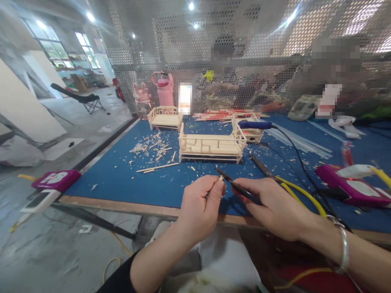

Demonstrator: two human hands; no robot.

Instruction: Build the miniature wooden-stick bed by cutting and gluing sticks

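Your left hand point(200, 203) pinches the small stick point(221, 178) above the worktop point(122, 185)'s near side; your right hand point(273, 203) grips the dark knife-like tool point(247, 193). Probably best: light strokes, angled away from your pinch.

Pale stick point(221, 178) and dark knife point(248, 194), close together above the desk's point(122, 187) near edge.
The stick, slim and wood-coloured, is pinched in the left fingers point(217, 190), only its end showing, tilted upward; the knife, long and narrow, slants from the right fingers point(254, 185), tip forward and left, whether touching the stick unclear.
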